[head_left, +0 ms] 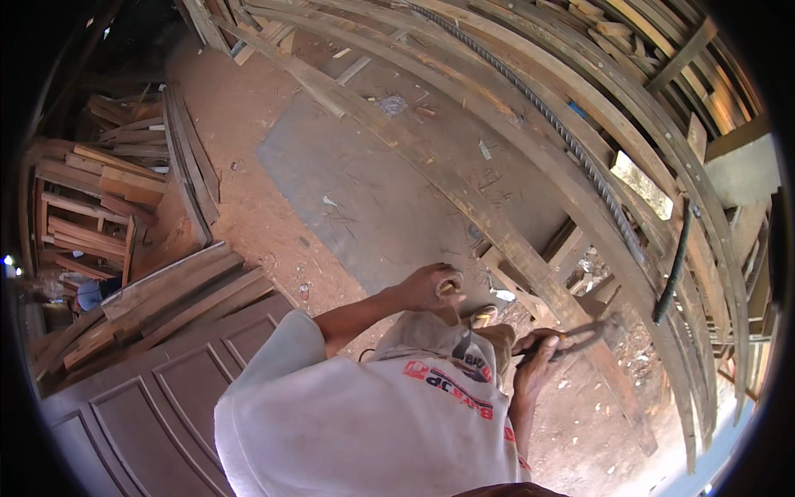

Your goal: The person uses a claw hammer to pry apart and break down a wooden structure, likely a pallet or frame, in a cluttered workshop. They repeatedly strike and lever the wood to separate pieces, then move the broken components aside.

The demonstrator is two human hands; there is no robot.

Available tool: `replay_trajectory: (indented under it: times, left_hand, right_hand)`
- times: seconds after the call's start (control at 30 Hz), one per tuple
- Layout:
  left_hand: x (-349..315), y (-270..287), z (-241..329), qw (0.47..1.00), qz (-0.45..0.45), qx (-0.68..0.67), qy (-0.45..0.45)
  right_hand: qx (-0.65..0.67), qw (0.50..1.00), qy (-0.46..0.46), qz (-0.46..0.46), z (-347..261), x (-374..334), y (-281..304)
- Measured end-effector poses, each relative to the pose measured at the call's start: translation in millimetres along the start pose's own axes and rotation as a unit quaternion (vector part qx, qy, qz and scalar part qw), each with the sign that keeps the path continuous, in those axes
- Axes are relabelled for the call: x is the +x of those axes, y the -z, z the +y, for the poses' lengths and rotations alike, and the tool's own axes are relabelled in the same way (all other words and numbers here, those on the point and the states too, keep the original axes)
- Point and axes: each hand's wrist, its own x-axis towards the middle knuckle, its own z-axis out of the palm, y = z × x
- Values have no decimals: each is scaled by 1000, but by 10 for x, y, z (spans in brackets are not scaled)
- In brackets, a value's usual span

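Note:
My left hand (435, 287) is in front of my body, its fingers curled round; whatever is inside them is too small to make out. Lower right of it, my right hand (538, 349) grips a dark, curved hand tool (584, 338). The tool's far end is blurred, so its exact kind does not show. It reaches over a long wooden plank (489, 219) that slants across the view.
Long timbers (538, 149) and a ribbed steel bar (542, 103) run along the right. A grey sheet (356, 182) littered with scraps lies on the dirt floor. At lower left is a panelled brown door (166, 398), near stacked wood (99, 207).

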Motion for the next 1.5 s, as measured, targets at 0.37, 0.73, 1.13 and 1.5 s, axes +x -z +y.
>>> replay_trajectory:
  times: [0.37,0.73,1.13,1.5]
  left_hand:
    - [-1619,-117,-959,901,80,109,411]
    - [-2475,-423,-1921,844,26,-3,536]
    - [-1786,1670,-3028,857,234,-51,456]
    - [996,3255,-2914,787,480,-174,347]
  right_hand:
    - [-41,992,-3,-119,41,255,-30]
    - [-3,992,-122,-31,282,437,-490]
    - [15,988,-150,37,830,382,-2024]
    - [-166,985,15,39,851,404,-2662]
